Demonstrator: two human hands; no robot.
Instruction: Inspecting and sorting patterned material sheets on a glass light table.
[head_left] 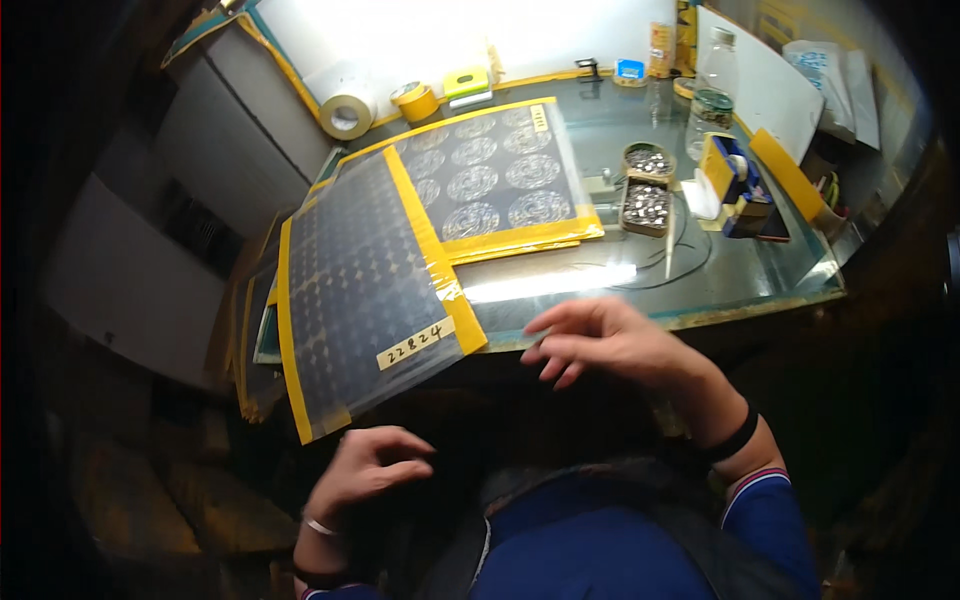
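The left hand (372,467) and right hand (620,345) curl loosely, each grip empty — the dark sheet (350,285) (yellow tape (425,238) along its sides) overlaps the patterned sheet (500,175) and juts past the tabletop (750,278) — near the left hand

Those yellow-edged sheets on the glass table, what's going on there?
The person's left hand is near the lower edge of the dotted sheet, which overlaps the round-patterned sheet and juts past the near edge of the table. The right hand is by that edge. Neither hand seems to hold anything.
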